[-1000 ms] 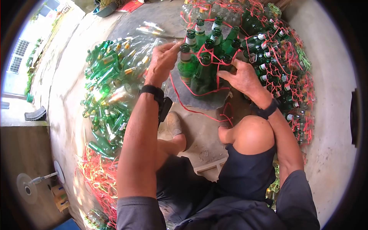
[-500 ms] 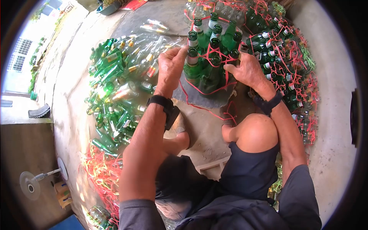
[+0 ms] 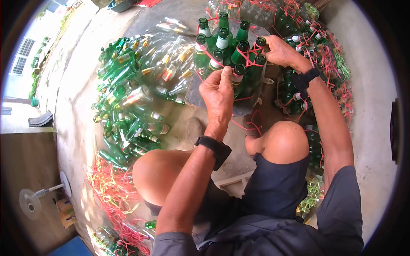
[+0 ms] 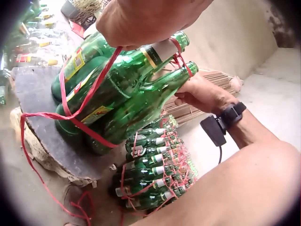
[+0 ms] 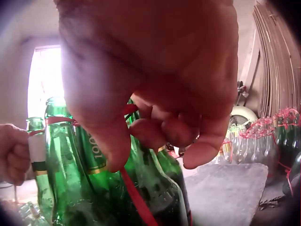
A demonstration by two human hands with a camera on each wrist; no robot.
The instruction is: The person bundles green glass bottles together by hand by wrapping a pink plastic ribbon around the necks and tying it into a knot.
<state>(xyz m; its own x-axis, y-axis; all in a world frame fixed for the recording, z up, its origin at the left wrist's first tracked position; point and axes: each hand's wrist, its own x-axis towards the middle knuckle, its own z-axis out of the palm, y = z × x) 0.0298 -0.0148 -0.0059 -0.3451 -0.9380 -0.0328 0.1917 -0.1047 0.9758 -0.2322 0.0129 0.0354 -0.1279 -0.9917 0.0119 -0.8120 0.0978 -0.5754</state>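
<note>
Lowest in the head view, the person's bare knees frame a patch of concrete floor (image 3: 222, 158), so the work sits within easy reach between them. Just above, the left hand (image 3: 218, 91) has its fingers curled, pinching the red string (image 4: 70, 115) at a bottle neck, seemingly to keep the binding taut. That string loops round the cluster of green glass bottles (image 3: 228, 55), which stands upright on a flat stone slab (image 3: 245, 109) at upper centre, probably raised to ease wrapping. At the cluster's far right edge the right hand (image 3: 279, 51) is clenched on the string among the necks, apparently anchoring the other end. Loose bottles (image 3: 128, 98) lie heaped at the left; tied bundles (image 3: 316, 55) are stacked at the upper right.
</note>
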